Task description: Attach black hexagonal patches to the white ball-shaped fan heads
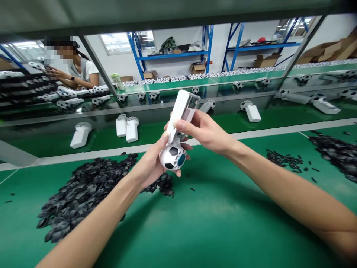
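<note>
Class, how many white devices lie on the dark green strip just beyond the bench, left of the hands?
3: a lone device farthest left, then a pair's left device and right device.

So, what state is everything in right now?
Soccer-ball gadget: held tilted, ball end down.
Left hand: closed around the ball end.
Right hand: gripping the gadget's body.
Black pieces on the left: loose, heaped.
Thin black strips: loose, scattered.
Paired white gadgets: lying side by side.
Cardboard box: open, flaps out.
</note>
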`<move>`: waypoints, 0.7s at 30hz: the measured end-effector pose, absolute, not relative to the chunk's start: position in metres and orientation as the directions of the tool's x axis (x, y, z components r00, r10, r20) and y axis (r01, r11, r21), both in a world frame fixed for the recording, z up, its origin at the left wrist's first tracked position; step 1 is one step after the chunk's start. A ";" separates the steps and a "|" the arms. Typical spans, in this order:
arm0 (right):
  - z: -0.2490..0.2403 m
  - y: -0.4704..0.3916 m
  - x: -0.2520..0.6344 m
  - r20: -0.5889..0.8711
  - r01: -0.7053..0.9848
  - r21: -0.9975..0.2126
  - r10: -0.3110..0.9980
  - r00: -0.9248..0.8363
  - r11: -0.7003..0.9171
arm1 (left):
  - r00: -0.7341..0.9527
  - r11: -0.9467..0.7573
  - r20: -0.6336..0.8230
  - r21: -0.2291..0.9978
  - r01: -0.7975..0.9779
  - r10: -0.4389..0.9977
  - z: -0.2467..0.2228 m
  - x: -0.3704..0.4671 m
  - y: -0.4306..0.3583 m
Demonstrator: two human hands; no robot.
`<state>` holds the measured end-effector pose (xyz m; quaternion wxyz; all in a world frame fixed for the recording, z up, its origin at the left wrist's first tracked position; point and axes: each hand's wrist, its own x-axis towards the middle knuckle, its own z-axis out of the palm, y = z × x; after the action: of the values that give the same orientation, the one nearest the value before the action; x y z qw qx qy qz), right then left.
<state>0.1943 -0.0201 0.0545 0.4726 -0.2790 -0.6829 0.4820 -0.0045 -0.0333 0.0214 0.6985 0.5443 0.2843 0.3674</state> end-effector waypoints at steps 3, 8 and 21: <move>0.054 -0.021 0.194 0.395 -0.063 -0.915 0.850 -0.349 0.399 | 0.524 0.092 -0.009 0.987 -0.132 0.851 0.024 0.000 -0.040; 0.052 -0.024 0.191 0.383 -0.097 -0.921 0.830 -0.405 0.378 | 0.561 0.161 -0.063 0.979 -0.128 0.825 0.019 0.003 -0.041; 0.061 -0.029 0.194 0.388 -0.095 -0.918 0.824 -0.413 0.384 | 0.604 0.226 -0.075 0.958 -0.179 0.794 0.021 0.003 -0.046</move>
<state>0.1944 -0.0289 0.0605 0.4721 -0.2662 -0.6850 0.4868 0.0025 -0.0458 0.0213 0.7261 0.5242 0.2932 0.3347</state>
